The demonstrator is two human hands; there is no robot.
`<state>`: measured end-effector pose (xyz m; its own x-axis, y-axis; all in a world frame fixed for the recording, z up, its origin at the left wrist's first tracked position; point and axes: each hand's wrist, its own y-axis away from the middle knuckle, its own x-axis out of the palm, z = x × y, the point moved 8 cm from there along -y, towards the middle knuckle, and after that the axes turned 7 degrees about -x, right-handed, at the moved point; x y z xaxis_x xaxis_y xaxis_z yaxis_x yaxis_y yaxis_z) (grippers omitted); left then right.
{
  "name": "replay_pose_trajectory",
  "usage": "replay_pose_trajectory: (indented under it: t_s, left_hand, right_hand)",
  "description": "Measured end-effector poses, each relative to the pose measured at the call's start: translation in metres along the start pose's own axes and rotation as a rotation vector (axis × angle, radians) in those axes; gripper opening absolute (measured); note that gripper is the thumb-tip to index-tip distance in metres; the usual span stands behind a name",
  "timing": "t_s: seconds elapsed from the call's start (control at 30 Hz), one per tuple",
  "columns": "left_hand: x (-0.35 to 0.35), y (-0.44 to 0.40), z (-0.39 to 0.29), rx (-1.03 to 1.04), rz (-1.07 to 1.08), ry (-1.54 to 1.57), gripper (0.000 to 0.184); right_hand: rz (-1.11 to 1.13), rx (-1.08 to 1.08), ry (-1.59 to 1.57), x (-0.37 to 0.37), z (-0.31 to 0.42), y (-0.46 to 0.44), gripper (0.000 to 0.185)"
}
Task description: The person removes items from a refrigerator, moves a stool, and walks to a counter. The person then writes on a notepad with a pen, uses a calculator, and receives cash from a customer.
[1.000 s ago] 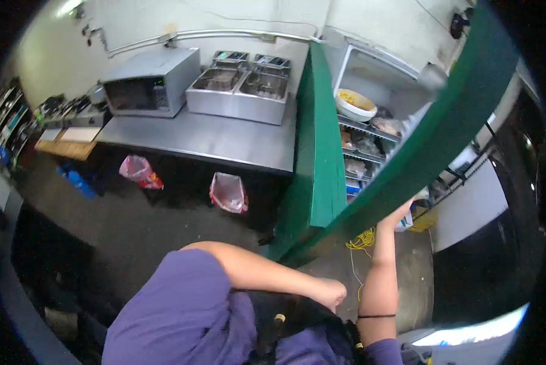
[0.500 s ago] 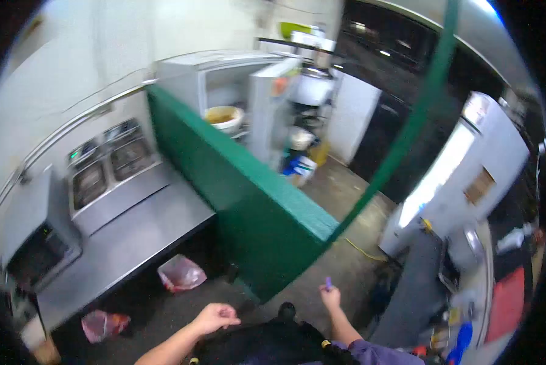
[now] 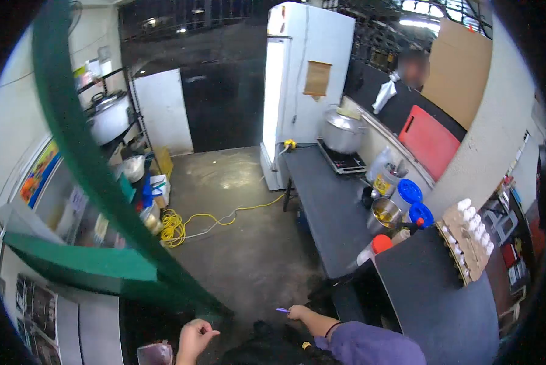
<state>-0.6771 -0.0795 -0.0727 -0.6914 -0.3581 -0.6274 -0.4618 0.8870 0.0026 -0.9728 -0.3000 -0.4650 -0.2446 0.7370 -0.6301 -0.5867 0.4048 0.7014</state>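
My left hand is at the bottom, left of my body, its fingers curled toward the thumb and nothing showing in them. Beside it, lower down, lies a clear plastic bag with reddish contents, cut off by the frame edge. My right hand is closed around a slim purple object, whose end points left; its exact kind cannot be made out. That hand hovers over the floor, left of the dark counter.
A green post and low wall stand left. Yellow cord lies coiled on the floor. Rightward, the dark counter carries a pot on a cooktop, containers and an egg tray. A person is beyond the ledge.
My view has swung right, bringing the counter, pot and eggs into fuller sight, while the steel sink-like units slid to the lower left. The purple object remains in my right hand.
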Motion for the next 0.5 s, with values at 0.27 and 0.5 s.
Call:
replay_pose_trajectory:
  t_s: [0.27, 0.5]
  left_hand:
    - [0.088, -0.035, -0.074, 0.306, 0.56, -0.111, 0.027]
    - [0.12, -0.054, -0.056, 0.56, 0.799, -0.204, 0.023]
  right_hand:
    - [-0.268, 0.157, -0.389, -0.036, -0.007, 0.085, 0.034]
    - [-0.603, 0.588, -0.691, 0.098, -0.029, 0.231, 0.035]
